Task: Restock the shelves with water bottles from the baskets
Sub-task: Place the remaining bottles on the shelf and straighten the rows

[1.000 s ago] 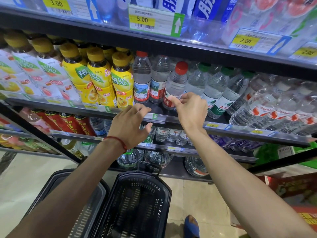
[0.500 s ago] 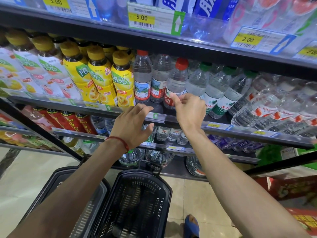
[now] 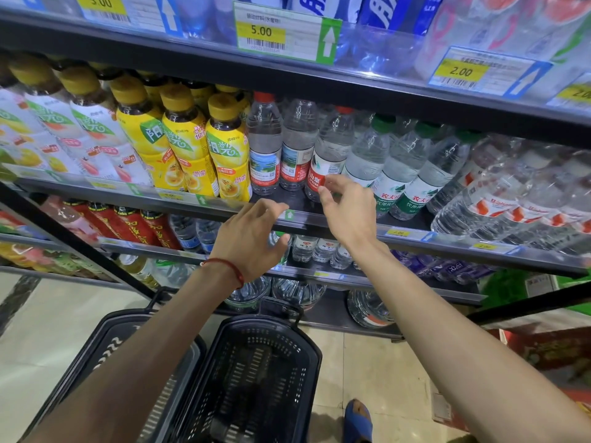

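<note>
Head view: the red-labelled water bottle (image 3: 329,155) stands on the middle shelf (image 3: 447,242), third bottle right of the yellow tea bottles (image 3: 228,148). Its long axis is near vertical, red cap up and leaning slightly right. The right hand (image 3: 348,212), loosely curled, meets its label; whether it pinches, I cannot tell. The left hand (image 3: 249,238), below the tea bottles, is relaxed and holds nothing.

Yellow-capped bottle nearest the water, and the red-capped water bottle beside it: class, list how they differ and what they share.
The yellow-capped bottle holds dark liquid; the red-capped water bottle is clear. The yellow-capped bottle's label is yellow, the red-capped water bottle's red and blue. Both stand side by side on one shelf.
</note>
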Motion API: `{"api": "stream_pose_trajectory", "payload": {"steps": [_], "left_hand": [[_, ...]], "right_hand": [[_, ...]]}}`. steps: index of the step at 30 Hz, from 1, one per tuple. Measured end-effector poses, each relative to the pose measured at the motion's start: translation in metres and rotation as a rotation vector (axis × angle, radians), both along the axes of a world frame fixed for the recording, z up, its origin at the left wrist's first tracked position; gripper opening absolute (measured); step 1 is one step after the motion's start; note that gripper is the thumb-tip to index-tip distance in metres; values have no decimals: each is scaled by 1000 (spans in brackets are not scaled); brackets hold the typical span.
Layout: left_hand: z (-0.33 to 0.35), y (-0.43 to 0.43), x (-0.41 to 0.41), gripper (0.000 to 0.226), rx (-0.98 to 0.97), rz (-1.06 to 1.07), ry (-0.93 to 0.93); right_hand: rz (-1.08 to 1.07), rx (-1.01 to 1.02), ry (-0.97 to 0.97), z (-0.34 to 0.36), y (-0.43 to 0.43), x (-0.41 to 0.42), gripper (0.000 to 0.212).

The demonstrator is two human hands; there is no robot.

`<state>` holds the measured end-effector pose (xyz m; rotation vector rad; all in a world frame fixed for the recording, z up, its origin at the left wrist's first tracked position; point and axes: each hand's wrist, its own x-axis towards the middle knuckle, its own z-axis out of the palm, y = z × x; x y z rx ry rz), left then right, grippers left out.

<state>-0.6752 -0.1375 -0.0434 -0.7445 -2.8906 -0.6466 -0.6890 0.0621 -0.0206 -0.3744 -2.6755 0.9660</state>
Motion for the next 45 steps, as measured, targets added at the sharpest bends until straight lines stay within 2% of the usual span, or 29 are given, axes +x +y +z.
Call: {"api": "stream_pose_trajectory", "payload": {"steps": [8,14,18,22,26,34,41,45], "left_hand": [[7,-2,6,51,-54,24,5],[25,9,18,53,-103,59,16],[39,25,35,52,-172,63,41],[54,57,59,45,-229,41,127],[64,104,87,40,-270,22,193],[74,205,131,49,-417,-120,259],[67,310,171,56,-464,-378,272],[61,371,192,54,-395,-552,302]], "right_hand": [[129,69,-37,10,6,19,31],[281,318,-51,26,19,56,38],[330,468,-7,32,42,79,34],[303,558,32,37,76,106,31],[294,596,37,44,123,141,39],[280,693,12,47,221,215,38],[80,700,-104,56,309,296,44],[-74,705,-165,56,338,346,43]]}}
